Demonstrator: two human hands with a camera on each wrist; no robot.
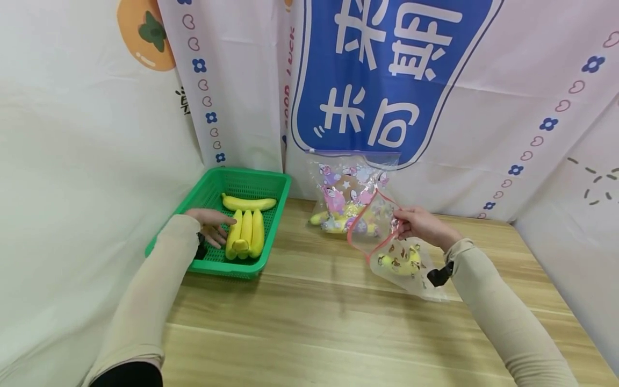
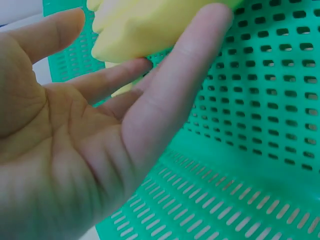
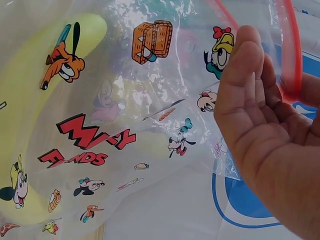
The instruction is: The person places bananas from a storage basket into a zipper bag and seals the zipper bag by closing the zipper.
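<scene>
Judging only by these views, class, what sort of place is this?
Probably a makeshift tabletop booth: printed cloth hangs behind a wood-grain table, where a green basket of bananas stands.

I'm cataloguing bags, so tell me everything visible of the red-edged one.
The red-edged bag looks like thin, clear plastic, with a red strip around its mouth, plus cartoon prints and red lettering. The mouth gapes open in a loop. A yellow banana shows inside. The right hand grips it at the mouth. In the head view it slants down rightward, right of the green basket, overlapping a purple-topped bag. Whether its lower end rests on the table is unclear.
</scene>
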